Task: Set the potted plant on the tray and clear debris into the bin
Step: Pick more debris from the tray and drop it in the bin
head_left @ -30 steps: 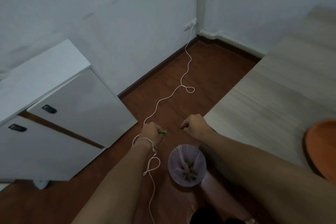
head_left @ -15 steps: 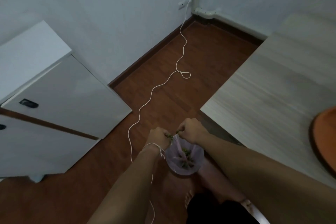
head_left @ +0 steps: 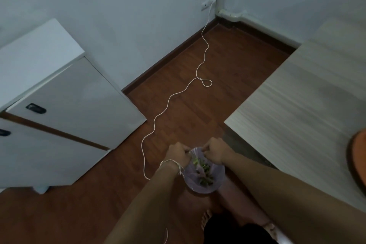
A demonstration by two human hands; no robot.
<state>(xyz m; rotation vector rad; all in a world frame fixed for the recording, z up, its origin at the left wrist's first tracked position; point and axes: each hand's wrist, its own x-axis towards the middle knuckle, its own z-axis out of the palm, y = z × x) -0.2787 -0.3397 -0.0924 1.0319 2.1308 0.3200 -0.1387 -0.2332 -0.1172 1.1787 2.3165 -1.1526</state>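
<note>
A small purple bin (head_left: 214,186) stands on the wooden floor and holds green plant debris (head_left: 205,179). Both my hands hover over its far rim. My left hand (head_left: 177,154) is closed, with green bits showing just under its fingertips. My right hand (head_left: 214,150) is pinched shut beside it, and I see nothing clearly in it. An orange tray (head_left: 358,156) lies on the table at the right edge, only partly in frame. No potted plant is in view.
A light wooden table (head_left: 297,105) fills the right side. A white cabinet (head_left: 69,115) stands on the left. A thin white cable (head_left: 168,103) snakes across the floor from a wall socket to my left wrist. My bare foot (head_left: 206,218) rests behind the bin.
Both hands have dropped from above the floor onto the bin's far rim and come together. The view has tilted with them.
</note>
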